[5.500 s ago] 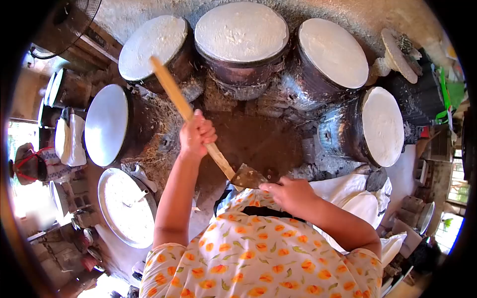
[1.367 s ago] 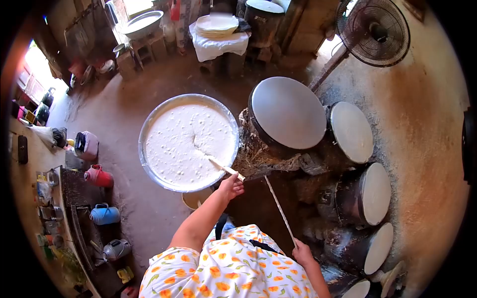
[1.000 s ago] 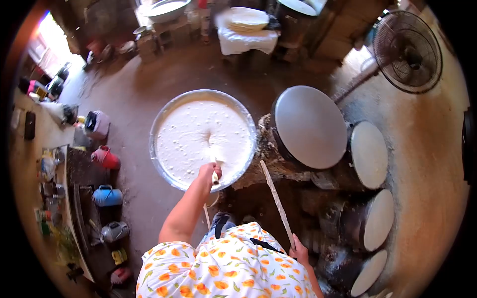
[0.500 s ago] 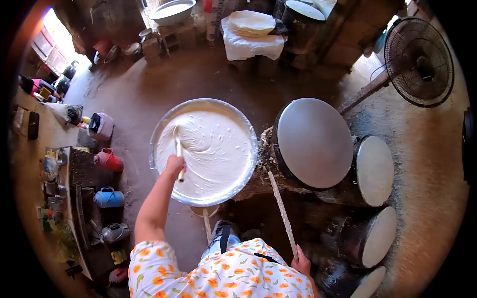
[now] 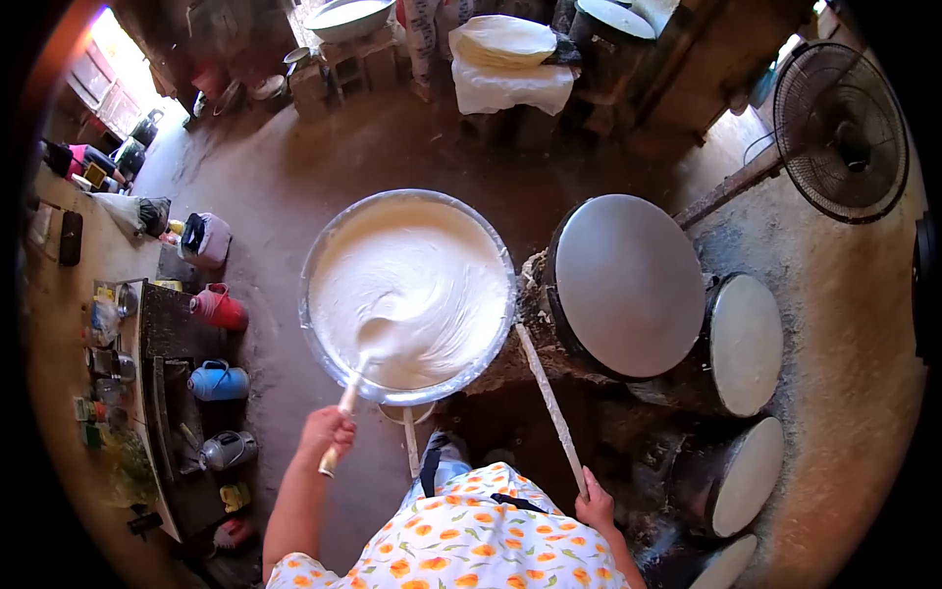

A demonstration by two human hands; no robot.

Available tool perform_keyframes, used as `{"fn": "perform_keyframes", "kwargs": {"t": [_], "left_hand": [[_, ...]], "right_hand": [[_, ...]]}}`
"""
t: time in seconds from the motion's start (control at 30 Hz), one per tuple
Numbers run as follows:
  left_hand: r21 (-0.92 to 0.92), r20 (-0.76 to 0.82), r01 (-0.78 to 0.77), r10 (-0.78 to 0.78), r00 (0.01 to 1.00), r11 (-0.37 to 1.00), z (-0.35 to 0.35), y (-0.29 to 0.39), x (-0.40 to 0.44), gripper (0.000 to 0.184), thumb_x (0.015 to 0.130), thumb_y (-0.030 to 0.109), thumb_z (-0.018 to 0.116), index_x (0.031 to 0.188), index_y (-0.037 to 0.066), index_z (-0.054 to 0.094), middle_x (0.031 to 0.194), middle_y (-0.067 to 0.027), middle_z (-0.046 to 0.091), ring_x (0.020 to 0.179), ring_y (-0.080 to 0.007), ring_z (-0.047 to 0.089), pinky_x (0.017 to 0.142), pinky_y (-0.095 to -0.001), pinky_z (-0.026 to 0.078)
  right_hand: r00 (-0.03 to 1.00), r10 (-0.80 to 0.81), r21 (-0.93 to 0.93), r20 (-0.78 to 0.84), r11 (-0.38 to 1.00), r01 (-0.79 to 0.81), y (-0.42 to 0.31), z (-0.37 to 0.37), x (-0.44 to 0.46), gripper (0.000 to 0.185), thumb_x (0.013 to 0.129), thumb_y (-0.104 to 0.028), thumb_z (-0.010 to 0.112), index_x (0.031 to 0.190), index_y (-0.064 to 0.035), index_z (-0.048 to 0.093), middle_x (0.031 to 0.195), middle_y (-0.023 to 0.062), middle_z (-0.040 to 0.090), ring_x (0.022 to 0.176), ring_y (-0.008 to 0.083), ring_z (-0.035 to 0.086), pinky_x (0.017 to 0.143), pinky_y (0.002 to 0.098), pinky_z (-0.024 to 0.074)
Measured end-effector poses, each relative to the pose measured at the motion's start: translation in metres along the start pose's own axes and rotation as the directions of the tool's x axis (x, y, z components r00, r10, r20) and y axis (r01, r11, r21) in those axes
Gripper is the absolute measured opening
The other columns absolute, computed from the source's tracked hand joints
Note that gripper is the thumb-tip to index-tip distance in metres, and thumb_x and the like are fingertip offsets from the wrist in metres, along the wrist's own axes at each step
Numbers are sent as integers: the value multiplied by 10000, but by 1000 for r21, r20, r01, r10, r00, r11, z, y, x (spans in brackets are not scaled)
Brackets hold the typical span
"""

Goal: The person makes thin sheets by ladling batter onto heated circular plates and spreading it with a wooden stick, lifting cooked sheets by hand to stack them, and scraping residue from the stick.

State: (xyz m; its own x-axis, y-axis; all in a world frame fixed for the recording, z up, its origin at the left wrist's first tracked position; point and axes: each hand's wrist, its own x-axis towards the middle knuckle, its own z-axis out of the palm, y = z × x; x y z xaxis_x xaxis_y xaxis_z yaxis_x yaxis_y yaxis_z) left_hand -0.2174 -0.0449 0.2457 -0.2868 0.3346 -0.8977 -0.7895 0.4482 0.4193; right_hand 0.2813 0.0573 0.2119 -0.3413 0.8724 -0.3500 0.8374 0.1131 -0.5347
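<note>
My left hand (image 5: pixel 327 432) is closed round the handle of a ladle (image 5: pixel 351 395), whose bowl end is in the white batter near the basin's front edge. Creamy swirls mark the batter (image 5: pixel 432 265) inside the wide metal basin (image 5: pixel 306 324). On the right, my right hand (image 5: pixel 595 506) grips the lower end of a long batter-crusted stick (image 5: pixel 551 407). The stick slants up to the left, its tip by the basin's right rim. A large round griddle (image 5: pixel 630 285) with a bare grey surface stands right of the basin.
More round griddles (image 5: pixel 746 344) line the right wall below a standing fan (image 5: pixel 842 133). Jugs (image 5: pixel 218 381) and a shelf (image 5: pixel 157 324) are at left. At the back are a stack of flat rounds (image 5: pixel 505 41) and a person's legs (image 5: pixel 422 44). A container (image 5: pixel 424 412) sits below the basin.
My left hand has drawn the ladle through the batter toward my body, leaving new swirls. Earlier, both hands were at a wooden-handled scraper before the griddles. My right hand still holds the stick.
</note>
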Motion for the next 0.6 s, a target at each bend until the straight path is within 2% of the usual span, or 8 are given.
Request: {"fn": "perform_keyframes", "kwargs": {"t": [0.07, 0.17, 0.23, 0.27, 0.3, 0.47, 0.5, 0.6], "left_hand": [[62, 2, -119, 120, 993, 991, -42, 16, 40, 73, 814, 54, 457, 753, 29, 487, 569, -24, 444, 371, -95, 366, 327, -240, 343], [371, -69, -384, 437, 897, 846, -29, 58, 140, 159, 787, 56, 449, 635, 24, 487, 515, -49, 449, 362, -153, 420, 324, -303, 357], [461, -136, -367, 473, 870, 808, 35, 77, 178, 123, 786, 74, 474, 686, 7, 505, 540, -49, 457, 416, -163, 452, 359, -330, 384], [446, -25, -413, 472, 881, 794, 58, 70, 202, 99, 793, 89, 492, 758, -1, 514, 557, -53, 465, 436, -171, 464, 373, -340, 397], [550, -65, -389, 502, 862, 739, 91, 62, 202, 93, 802, 84, 492, 814, -5, 514, 557, -57, 469, 427, -181, 465, 375, -349, 405], [530, 300, -393, 267, 916, 751, 94, 5, 87, 119, 824, 75, 471, 729, 11, 501, 533, -47, 475, 377, -147, 452, 352, -295, 373], [521, 301, -306, 164, 939, 797, 80, 3, 56, 109, 835, 77, 491, 747, 15, 501, 534, -38, 470, 387, -141, 453, 347, -296, 370], [126, 308, 64, -101, 946, 990, 31, -2, 12, 106, 864, 86, 463, 939, 28, 512, 569, 7, 447, 376, -76, 376, 311, -237, 324]], "right_hand": [[1000, 15, -6, 25, 1000, -14, 4, 4, -1, 623, 726, -79, 559, 1336, -162, 465, 1075, 174, 631, 855, 355, 642, 730, 415, 524], [1000, 10, -44, -22, 999, -11, 11, 10, -7, 626, 723, -71, 557, 1334, -175, 469, 1035, 183, 638, 828, 364, 639, 710, 420, 526], [999, 41, -24, -16, 999, -41, 5, 8, -14, 632, 719, -75, 550, 1336, -185, 468, 1039, 192, 634, 868, 375, 626, 747, 430, 515], [998, 67, -5, -7, 998, -67, 4, 7, -17, 638, 715, -79, 543, 1338, -195, 466, 1044, 200, 630, 908, 386, 614, 785, 439, 503], [998, 54, -3, -22, 999, -54, 9, 11, -18, 640, 711, -90, 554, 1337, -194, 468, 1042, 202, 628, 903, 385, 614, 778, 437, 506], [994, 106, -47, 32, 993, -105, 1, 10, -11, 636, 716, -115, 561, 1341, -183, 461, 1065, 193, 625, 923, 378, 610, 795, 424, 501], [997, 65, -32, 44, 997, -64, 0, 9, -10, 643, 717, -121, 559, 1348, -182, 451, 1084, 187, 621, 936, 372, 609, 805, 421, 498], [1000, -15, -46, 11, 999, 16, -4, 7, -8, 645, 713, -106, 559, 1347, -160, 448, 1114, 173, 617, 953, 358, 614, 806, 410, 503]]}}
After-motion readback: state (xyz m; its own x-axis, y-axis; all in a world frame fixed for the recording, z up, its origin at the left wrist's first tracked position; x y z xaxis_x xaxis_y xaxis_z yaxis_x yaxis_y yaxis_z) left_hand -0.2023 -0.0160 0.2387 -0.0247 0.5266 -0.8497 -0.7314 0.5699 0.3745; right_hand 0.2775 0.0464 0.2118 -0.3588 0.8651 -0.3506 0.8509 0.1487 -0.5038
